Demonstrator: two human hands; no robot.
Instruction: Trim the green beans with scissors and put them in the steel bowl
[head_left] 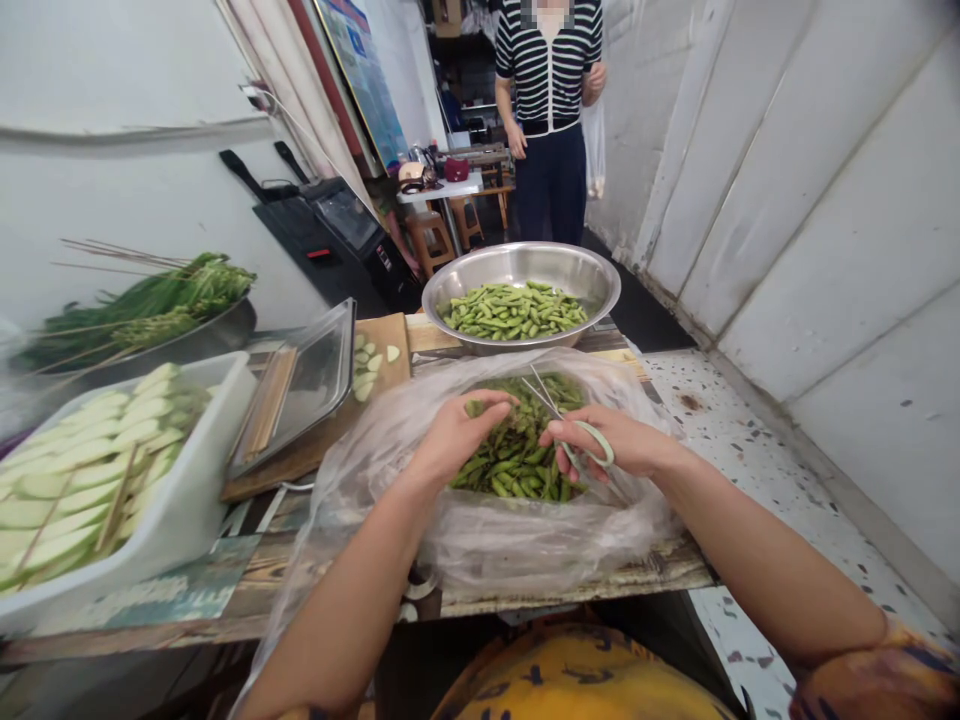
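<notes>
My right hand [611, 437] grips a pair of scissors [602, 447] by pale green handles, the blades parted and pointing up and away. Across from it, my left hand [459, 432] is closed with thumb and fingers together. A bit of green pod [474, 408] shows in its grasp. Both hands are over a clear plastic bag [517, 545] spread open on the table. Inside the bag lies a heap of green edamame pods [517, 470], some dark stems among them. Behind the bag a wide steel basin [521, 262] holds more loose pods [517, 310].
On the left, a white tub [232, 400] holds skewered pale green slices; a bowl of leafy greens [150, 305] stands behind it. A clear lid or tray [307, 400] with wooden sticks rests on a cutting board [394, 345]. A person [551, 120] in stripes stands beyond the basin.
</notes>
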